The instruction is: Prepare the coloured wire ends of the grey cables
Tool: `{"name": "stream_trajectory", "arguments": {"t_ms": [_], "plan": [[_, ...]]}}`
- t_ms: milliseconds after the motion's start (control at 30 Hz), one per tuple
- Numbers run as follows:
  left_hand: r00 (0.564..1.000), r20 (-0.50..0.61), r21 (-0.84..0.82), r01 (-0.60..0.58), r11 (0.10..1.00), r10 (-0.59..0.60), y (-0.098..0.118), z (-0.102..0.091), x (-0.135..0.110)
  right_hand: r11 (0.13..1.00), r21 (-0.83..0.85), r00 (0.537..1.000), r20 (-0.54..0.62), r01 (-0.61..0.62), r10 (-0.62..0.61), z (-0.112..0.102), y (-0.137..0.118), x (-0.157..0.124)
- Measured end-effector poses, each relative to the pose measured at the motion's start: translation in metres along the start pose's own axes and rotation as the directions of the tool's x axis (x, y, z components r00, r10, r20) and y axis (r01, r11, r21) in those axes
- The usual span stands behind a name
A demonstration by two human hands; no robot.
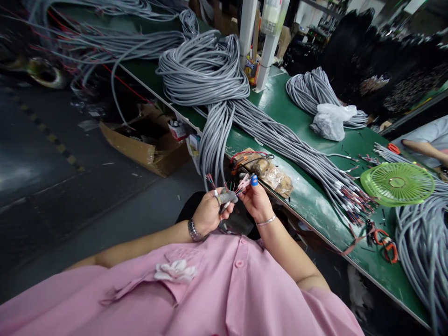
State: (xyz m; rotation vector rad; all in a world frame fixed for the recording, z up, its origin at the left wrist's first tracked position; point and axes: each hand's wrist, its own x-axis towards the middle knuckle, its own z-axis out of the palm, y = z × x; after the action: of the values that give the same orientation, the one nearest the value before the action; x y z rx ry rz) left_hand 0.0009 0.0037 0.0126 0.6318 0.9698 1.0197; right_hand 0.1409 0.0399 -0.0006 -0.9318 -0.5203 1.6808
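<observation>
My left hand (209,212) is closed around the end of a grey cable (229,196), whose thin coloured wires (234,185) fan out above my fingers. My right hand (255,199) pinches those coloured wire ends; a blue cap sits on one fingertip. Both hands hover in front of my pink shirt, just off the near edge of the green workbench (315,196). A thick bundle of grey cables (214,140) hangs over that edge beside my hands.
Large coils of grey cable (206,70) lie on the bench, with stripped ends (353,205) to the right. A green fan (397,183), orange cutters (385,242), a taped block (268,171) and a plastic bag (331,121) rest there. A cardboard box (147,144) sits on the floor. Another person's arm (425,149) is at right.
</observation>
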Motion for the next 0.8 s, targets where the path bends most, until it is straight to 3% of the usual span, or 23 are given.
{"name": "stream_trajectory", "arguments": {"t_ms": [167, 300, 433, 600, 800], "plan": [[1.0, 0.016, 0.03, 0.019, 0.999, -0.02, -0.004, -0.003, 0.001, 0.999, 0.0, 0.999, -0.006, 0.041, -0.041, 0.0, 0.004, 0.003], [0.999, 0.042, 0.048, -0.002, 0.999, 0.0, -0.005, -0.005, -0.002, 0.998, -0.012, 0.996, 0.068, -0.064, 0.065, -0.005, 0.001, -0.001], [0.999, 0.047, 0.107, -0.031, 0.994, 0.026, -0.008, -0.011, -0.005, 0.981, -0.148, 0.974, 0.169, -0.129, 0.153, -0.011, 0.0, -0.018], [0.99, 0.119, 0.244, -0.109, 0.964, 0.081, -0.013, -0.019, -0.009, 0.957, -0.289, 0.987, 0.158, 0.009, 0.038, -0.011, 0.008, -0.034], [0.967, 0.253, 0.374, -0.091, 0.923, -0.007, -0.01, -0.021, -0.008, 0.9, -0.424, 0.981, 0.196, 0.1, -0.017, -0.009, 0.007, -0.036]]}}
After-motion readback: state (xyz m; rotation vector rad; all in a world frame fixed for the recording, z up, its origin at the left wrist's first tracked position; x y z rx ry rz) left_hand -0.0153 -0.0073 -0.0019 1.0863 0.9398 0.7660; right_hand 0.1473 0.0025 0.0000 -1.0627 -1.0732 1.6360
